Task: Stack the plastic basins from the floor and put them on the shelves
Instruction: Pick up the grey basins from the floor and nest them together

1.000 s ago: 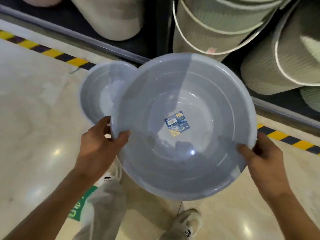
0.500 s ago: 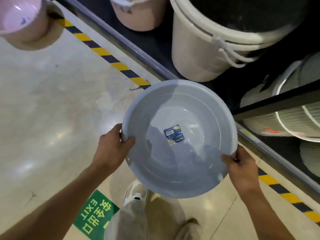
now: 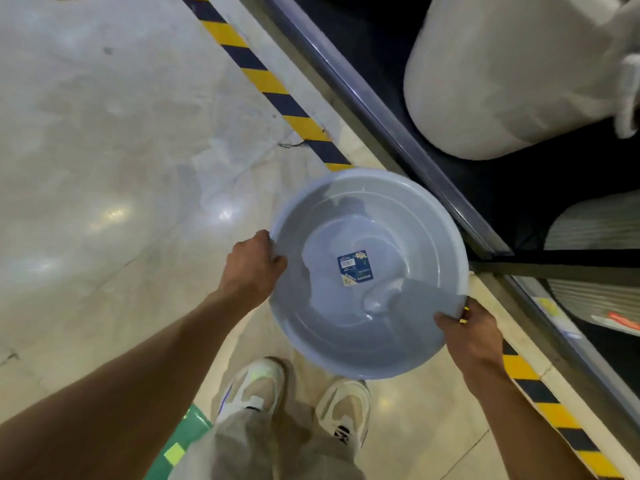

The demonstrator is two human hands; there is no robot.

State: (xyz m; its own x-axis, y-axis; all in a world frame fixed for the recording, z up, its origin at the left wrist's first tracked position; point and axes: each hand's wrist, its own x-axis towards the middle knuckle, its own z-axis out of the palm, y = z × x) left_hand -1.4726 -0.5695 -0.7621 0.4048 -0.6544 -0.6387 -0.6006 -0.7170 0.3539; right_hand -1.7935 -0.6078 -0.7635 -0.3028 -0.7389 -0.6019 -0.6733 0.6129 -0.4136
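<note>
I hold a pale blue-grey plastic basin (image 3: 367, 323) with both hands, mouth up, above the floor in front of my feet. A blue label is stuck inside its bottom. My left hand (image 3: 251, 268) grips the left rim, thumb inside. My right hand (image 3: 467, 336) grips the lower right rim. The basin hangs beside the dark bottom shelf (image 3: 391, 129), its right edge close to the shelf's front rail. Whether other basins are nested under it is hidden.
A large white bucket (image 3: 502, 74) lies on the bottom shelf at upper right, and ribbed grey containers (image 3: 599, 258) fill the shelf at right. Yellow-and-black tape (image 3: 273, 95) runs along the shelf's foot. Polished floor spreads to the left. My shoes (image 3: 298, 396) are below the basin.
The view has swung down and left along the shelf. The basin has come lower and nearer my feet. The second basin seen behind it a second ago is out of sight.
</note>
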